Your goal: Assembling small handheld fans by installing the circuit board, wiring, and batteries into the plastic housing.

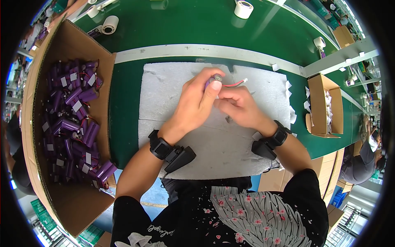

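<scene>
Here we go: from my end I've got the green worktop filling most of the view. Taking the mat as the clock's centre, the big open carton stands at nine, heaped with purple battery packs, probably put there so the left side has easy reach. In the middle lies the pale foam mat, likely a soft bed for the cells. Over at three, a smaller carton holds white slips, with loose ones scattered about it.

Now the hands, both out toward twelve on the mat. The left hand has its fingers wrapped round one purple pack, thumb clamped near its end, a grip that looks meant to steady it. The right hand is curled up just beside it, fingers folded; I can't tell whether it pinches anything. And smallest of all, the red lead runs out from the pack toward three, its white connector hanging free above the right knuckles, nicely clear of the thumb.
</scene>
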